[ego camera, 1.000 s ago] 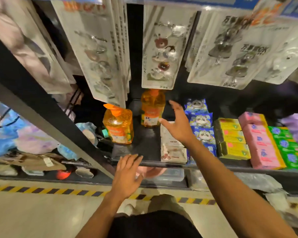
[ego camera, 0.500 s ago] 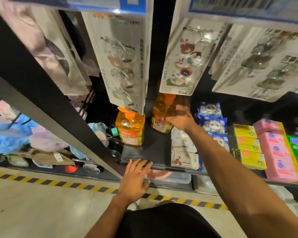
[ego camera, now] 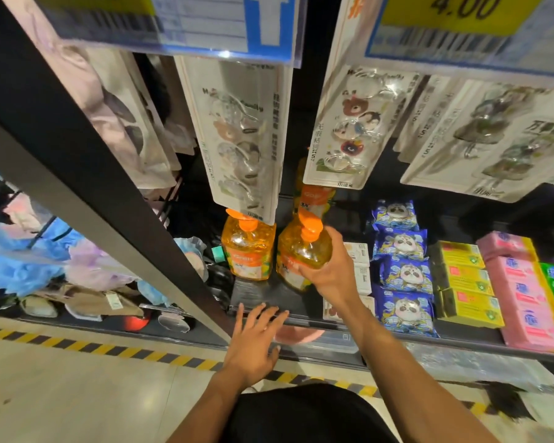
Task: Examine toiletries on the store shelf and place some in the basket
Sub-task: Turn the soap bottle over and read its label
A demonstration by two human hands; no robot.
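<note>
Firmly, our right hand (ego camera: 333, 271) wraps the orange pump bottle (ego camera: 301, 247), tilted just beside its twin (ego camera: 247, 251) on the shelf (ego camera: 256, 294) — our left hand (ego camera: 253, 340) lies open-fingered at the front edge.

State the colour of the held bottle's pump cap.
Orange pump cap on the bottle, head view.

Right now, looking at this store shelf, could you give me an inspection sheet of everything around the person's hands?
Surface: dark shelf, stocked.
Job's things: held pump bottle; second bottle beside it; third bottle behind; no basket seen.
Clutter: panda packs, yellow boxes, pink packs.
Grippers: right hand grips the held pump bottle; left hand open, fingers straight, at the shelf edge.
Cables: nothing seen.
Surroundings: hanging hook packs, price tags, striped floor tape.
</note>
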